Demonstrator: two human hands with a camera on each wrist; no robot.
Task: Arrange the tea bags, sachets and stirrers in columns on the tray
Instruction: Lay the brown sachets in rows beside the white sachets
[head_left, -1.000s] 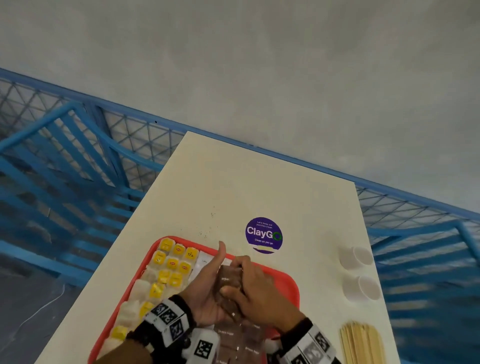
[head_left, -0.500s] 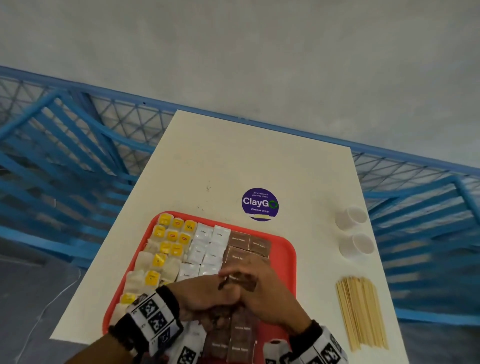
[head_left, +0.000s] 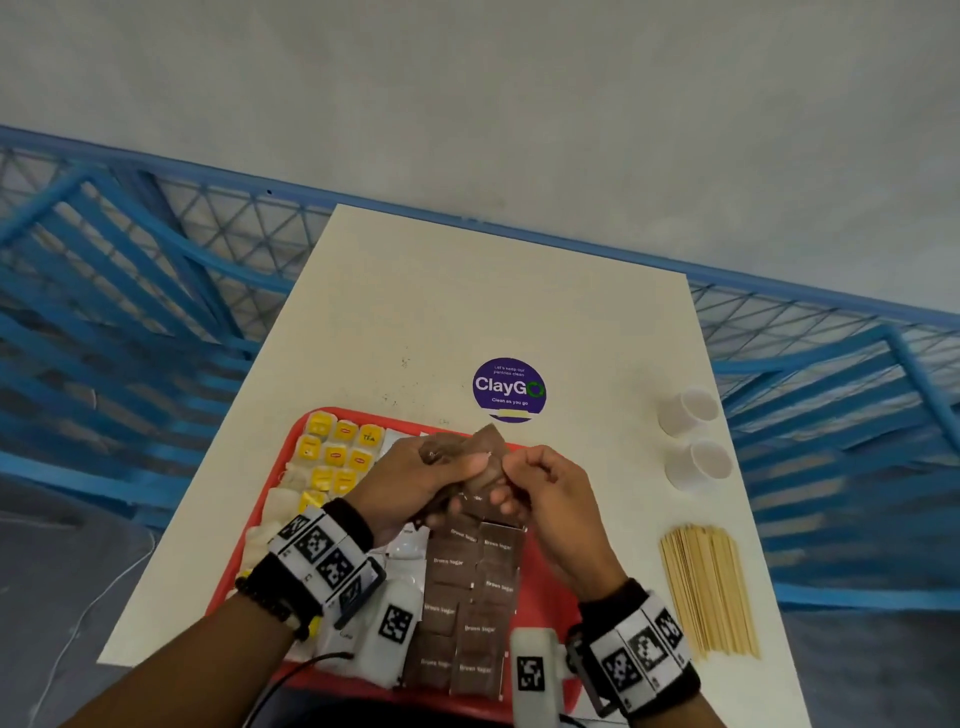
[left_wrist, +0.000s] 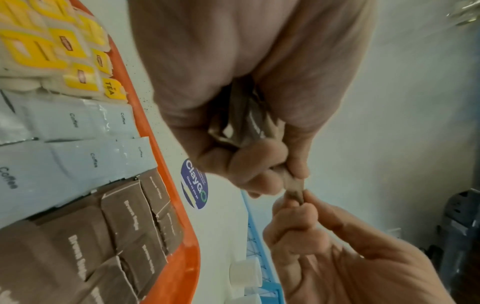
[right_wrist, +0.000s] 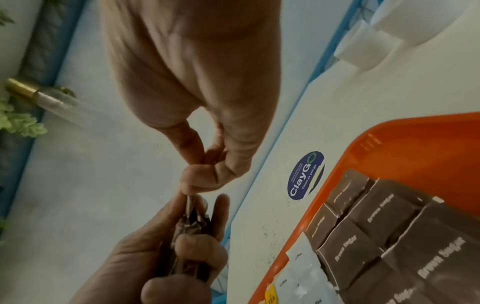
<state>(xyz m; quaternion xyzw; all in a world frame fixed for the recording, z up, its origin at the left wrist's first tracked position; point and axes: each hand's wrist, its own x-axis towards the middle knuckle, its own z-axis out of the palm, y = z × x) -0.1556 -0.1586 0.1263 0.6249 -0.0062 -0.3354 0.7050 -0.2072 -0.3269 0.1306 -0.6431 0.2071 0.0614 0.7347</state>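
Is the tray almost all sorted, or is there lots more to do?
More than halfway, it seems. The tea bags, coffee sachets and brown sugar sachets already lie in columns on the tray. The left hand holds a small stack of brown sachets, and the right hand pinches one from it. The stirrers wait on the table, not on the tray yet.

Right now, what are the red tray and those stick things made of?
The red tray looks like smooth plastic: a glossy, moulded rim. The stirrers look like bare wood: pale tan, matte, thin and flat.
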